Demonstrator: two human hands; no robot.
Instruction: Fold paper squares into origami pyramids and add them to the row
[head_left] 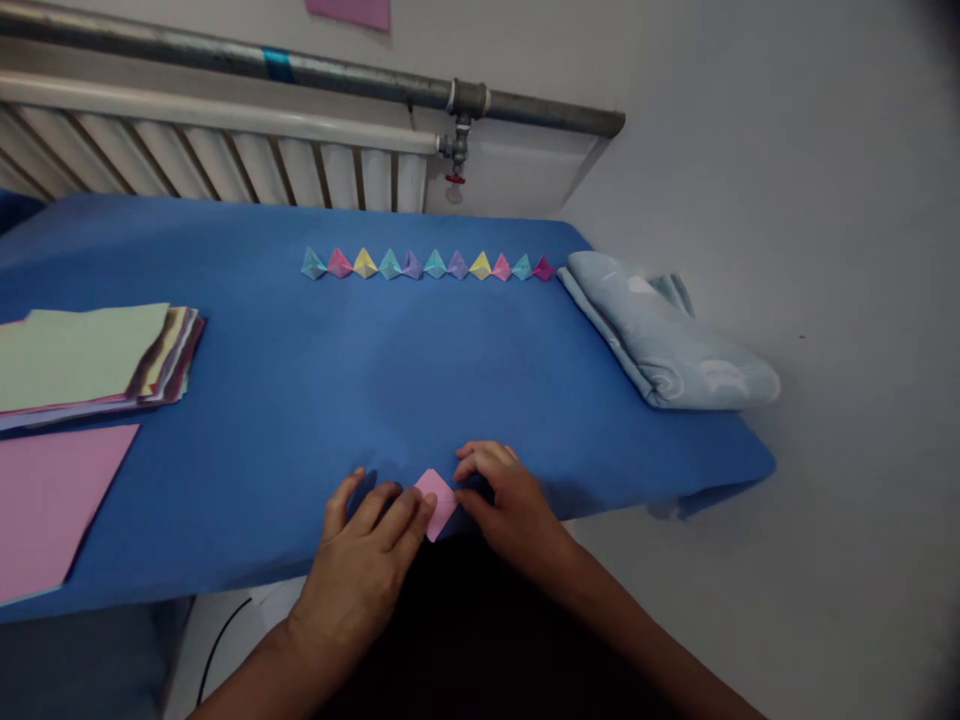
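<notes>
One pink folded paper [442,507] at 6 o'clock, held in the left hand [364,560], probably to stop it sliding; right hand [517,505] at its 3-o'clock corner, can't tell if gripping.

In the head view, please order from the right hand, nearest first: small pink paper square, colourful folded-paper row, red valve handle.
1. Pink paper square, left of the right hand.
2. Colourful folded-paper row, farther back.
3. Red valve handle, beyond the row.
</notes>
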